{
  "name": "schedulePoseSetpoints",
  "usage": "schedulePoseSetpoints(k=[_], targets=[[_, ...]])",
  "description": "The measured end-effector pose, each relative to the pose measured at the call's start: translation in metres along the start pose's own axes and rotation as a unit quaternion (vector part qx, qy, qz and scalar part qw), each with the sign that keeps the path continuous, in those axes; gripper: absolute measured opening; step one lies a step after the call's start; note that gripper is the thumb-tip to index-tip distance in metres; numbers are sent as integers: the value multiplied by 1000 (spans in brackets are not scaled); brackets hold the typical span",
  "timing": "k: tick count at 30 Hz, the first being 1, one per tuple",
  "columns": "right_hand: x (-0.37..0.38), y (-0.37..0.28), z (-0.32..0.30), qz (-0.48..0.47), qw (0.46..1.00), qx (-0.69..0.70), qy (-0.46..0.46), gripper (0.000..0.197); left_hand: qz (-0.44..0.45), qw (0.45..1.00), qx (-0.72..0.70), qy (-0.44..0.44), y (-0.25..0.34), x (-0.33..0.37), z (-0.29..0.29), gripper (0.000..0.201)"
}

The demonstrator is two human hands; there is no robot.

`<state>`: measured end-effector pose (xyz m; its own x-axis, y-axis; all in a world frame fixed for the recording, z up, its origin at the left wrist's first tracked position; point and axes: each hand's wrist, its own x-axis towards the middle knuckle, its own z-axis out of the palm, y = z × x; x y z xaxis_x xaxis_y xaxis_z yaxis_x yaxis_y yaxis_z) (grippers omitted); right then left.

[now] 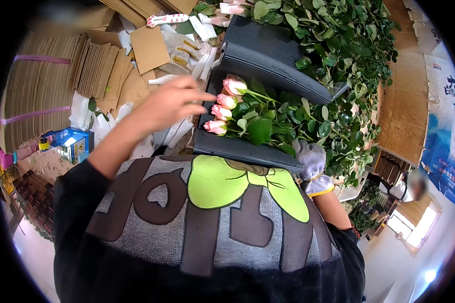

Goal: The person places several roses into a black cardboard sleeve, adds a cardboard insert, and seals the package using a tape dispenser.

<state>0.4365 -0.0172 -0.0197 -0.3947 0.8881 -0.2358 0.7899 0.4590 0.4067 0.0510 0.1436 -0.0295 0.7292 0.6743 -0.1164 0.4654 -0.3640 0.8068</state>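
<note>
Several pink roses [223, 112] lie side by side, heads to the left, in a black ridged trough [247, 146]. Their green stems and leaves [260, 130] run off to the right. Beside the blooms is my bare left hand [164, 107], its fingers stretched toward the heads with nothing held; the fingertips blur slightly and seem to touch or nearly touch the petals. My right hand [313, 161], in a grey glove with a yellow-edged cuff, rests at the trough's right end against the leafy stems. Leaves hide its fingers, so its grip is unclear.
A large heap of leafy stems [338, 45] covers the far right. Flat cardboard sheets [98, 65] stand stacked at left, near white paper sleeves [202, 28], another glove [183, 50] and a paw-patterned handle [167, 19]. A blue box [76, 145] sits left; a person [414, 187] is at far right.
</note>
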Motion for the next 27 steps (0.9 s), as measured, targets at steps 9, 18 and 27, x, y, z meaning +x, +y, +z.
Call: schedulePoseSetpoints(k=[9, 18, 27], targets=[[34, 62, -112, -296, 945, -139, -25, 28, 96, 990, -70, 78, -17, 16, 67, 59], [147, -27, -62, -253, 857, 419, -160, 11, 73, 992, -45, 97, -16, 5, 72, 49], [136, -20, -73, -46, 665, 699, -261, 14, 81, 992, -72, 64, -22, 17, 63, 34]])
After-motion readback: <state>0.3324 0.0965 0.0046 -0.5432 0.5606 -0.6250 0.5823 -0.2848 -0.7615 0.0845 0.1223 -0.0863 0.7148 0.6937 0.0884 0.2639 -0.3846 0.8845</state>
